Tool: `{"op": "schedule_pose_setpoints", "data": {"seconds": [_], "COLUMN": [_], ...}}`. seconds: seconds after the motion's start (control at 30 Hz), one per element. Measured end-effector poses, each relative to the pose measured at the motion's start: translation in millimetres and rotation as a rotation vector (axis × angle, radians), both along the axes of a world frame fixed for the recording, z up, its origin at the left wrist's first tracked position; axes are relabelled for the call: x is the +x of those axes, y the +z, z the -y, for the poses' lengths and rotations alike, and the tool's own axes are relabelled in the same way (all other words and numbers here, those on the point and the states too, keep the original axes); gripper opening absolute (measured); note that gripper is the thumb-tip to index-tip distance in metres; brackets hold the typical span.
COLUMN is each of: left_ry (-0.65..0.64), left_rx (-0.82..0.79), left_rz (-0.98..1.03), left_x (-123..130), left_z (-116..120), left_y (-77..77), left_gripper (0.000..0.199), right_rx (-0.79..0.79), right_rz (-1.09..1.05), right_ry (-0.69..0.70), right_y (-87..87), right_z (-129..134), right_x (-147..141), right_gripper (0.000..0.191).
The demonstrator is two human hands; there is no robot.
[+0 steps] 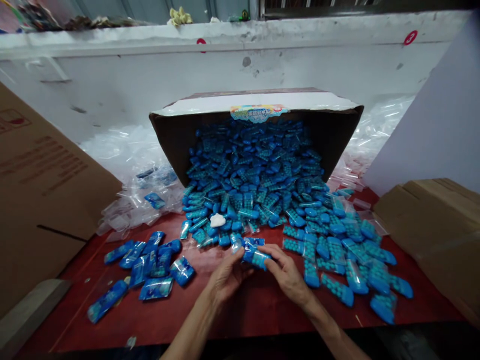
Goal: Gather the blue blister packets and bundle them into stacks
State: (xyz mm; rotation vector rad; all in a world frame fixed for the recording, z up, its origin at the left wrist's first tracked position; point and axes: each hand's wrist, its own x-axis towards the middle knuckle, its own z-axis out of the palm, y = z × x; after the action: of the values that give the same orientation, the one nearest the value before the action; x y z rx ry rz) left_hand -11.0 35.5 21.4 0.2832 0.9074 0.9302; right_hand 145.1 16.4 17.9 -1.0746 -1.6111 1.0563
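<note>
My left hand (226, 279) and my right hand (287, 276) meet above the front of the table. Between their fingertips is a small blue-capped clear pack (259, 259) with teal contents, and both hands grip it. Blue printed film shows at its left end, though I cannot tell whether it wraps the pack. Just behind my fingers spreads a heap of similar blue-capped packs of teal beads (255, 170), spilling out of a cardboard box (165, 135) laid on its side. Left of my hands lies a group of blue printed packets (161, 262).
The table has a red cover (210, 320). Clear plastic sleeves (131, 155) pile up behind on the left, others (386, 125) on the right. Cardboard boxes stand at the left (41, 170) and right (431, 240). A white lump (217, 220) rests on the heap.
</note>
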Motion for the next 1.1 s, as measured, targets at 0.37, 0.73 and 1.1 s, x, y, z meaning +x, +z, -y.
{"op": "schedule_pose_setpoints", "data": {"seconds": [0.37,0.73,1.1], "left_ry": [-0.037,-0.179,-0.061], "left_rx": [0.098,0.12,0.043], "left_rz": [-0.067,0.19,0.131], "left_x": [2.9,6.0,10.3], "left_z": [2.0,7.2,18.1], "left_y": [-3.8,3.7,-1.0], "left_gripper": [0.017,0.019,0.02], "right_rx": [0.035,-0.317,-0.442], "right_rz": [0.136,-0.341,-0.607], "right_ry": [0.09,0.14,0.192], "right_y": [10.2,-2.0,-6.0], "right_z": [5.3,-4.6,-10.0], "right_x": [3.6,-1.2,-1.7], "right_gripper": [0.057,0.077,0.074]}}
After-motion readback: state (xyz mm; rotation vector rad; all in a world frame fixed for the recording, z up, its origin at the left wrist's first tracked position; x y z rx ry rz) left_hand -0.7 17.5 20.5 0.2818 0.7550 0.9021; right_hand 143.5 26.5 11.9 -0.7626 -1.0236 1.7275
